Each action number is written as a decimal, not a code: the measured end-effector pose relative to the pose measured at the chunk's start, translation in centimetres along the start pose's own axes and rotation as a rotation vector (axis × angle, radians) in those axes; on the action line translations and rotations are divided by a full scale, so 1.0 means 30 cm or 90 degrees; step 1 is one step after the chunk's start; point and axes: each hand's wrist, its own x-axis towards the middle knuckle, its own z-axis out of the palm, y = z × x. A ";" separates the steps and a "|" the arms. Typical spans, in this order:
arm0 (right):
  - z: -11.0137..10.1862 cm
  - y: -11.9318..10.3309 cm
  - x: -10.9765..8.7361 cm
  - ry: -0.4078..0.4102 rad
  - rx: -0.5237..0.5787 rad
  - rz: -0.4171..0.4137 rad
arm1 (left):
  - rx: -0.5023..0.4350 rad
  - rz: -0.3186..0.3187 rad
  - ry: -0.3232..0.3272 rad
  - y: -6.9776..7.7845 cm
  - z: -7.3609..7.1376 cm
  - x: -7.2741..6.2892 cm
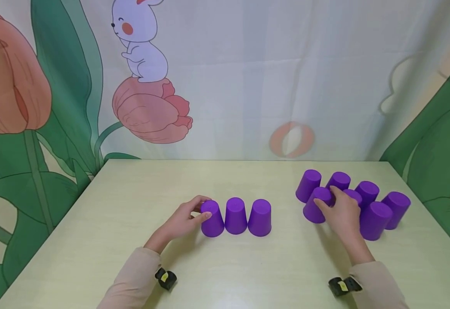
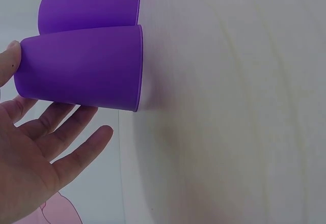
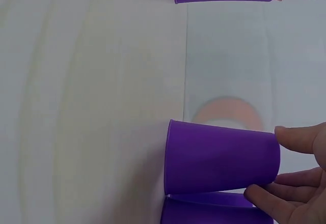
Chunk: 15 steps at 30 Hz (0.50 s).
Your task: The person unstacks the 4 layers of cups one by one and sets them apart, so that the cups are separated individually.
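Observation:
Three upside-down purple cups stand side by side mid-table. My left hand (image 1: 184, 218) holds the leftmost cup (image 1: 212, 223) near its top; in the left wrist view the thumb is at the base edge and the fingers lie along the side of that purple cup (image 2: 81, 68). The middle cup (image 1: 235, 216) and the right-hand cup (image 1: 260, 219) continue the row. On the right, my right hand (image 1: 342, 214) grips the top of a purple cup (image 1: 312, 209) at the front left of a cluster. In the right wrist view, thumb and fingers pinch the closed end of this cup (image 3: 221, 158).
Several more upside-down purple cups surround the right hand, among them a back-left cup (image 1: 309, 184), a front cup (image 1: 375, 221) and a far-right cup (image 1: 396, 208). The pale table (image 1: 248, 270) ends at a printed curtain (image 1: 228, 107) behind.

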 end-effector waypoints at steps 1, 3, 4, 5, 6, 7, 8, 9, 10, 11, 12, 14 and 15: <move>-0.002 -0.001 -0.001 0.006 0.001 -0.006 | 0.000 0.001 0.000 0.000 0.000 0.000; -0.007 -0.003 -0.004 0.016 0.004 -0.015 | 0.002 0.003 0.001 0.003 0.000 0.000; -0.010 -0.004 -0.005 0.020 0.005 -0.019 | 0.004 0.003 0.001 0.004 0.001 0.000; -0.012 -0.005 -0.007 0.024 0.006 -0.021 | 0.006 0.002 0.002 0.006 0.002 0.000; -0.015 -0.007 -0.009 0.026 0.008 -0.023 | 0.008 0.002 0.001 0.007 0.003 0.000; -0.018 -0.008 -0.011 0.028 0.009 -0.027 | 0.008 0.001 0.000 0.008 0.004 0.000; -0.021 -0.010 -0.013 0.030 0.010 -0.032 | 0.008 0.000 -0.001 0.008 0.005 0.000; -0.024 -0.011 -0.016 0.032 0.011 -0.036 | 0.008 -0.002 -0.002 0.008 0.007 0.001; -0.027 -0.013 -0.018 0.034 0.012 -0.041 | 0.008 -0.004 -0.002 0.009 0.007 0.002; -0.029 -0.016 -0.020 0.033 0.014 -0.045 | 0.006 -0.005 -0.002 0.009 0.007 0.003; -0.031 -0.019 -0.023 0.032 0.015 -0.050 | 0.004 -0.006 -0.002 0.009 0.007 0.003; -0.036 -0.025 -0.029 0.025 0.019 -0.056 | 0.006 -0.007 -0.002 0.010 0.007 0.003; -0.038 -0.029 -0.032 0.018 0.022 -0.058 | 0.008 -0.005 -0.002 0.011 0.007 0.001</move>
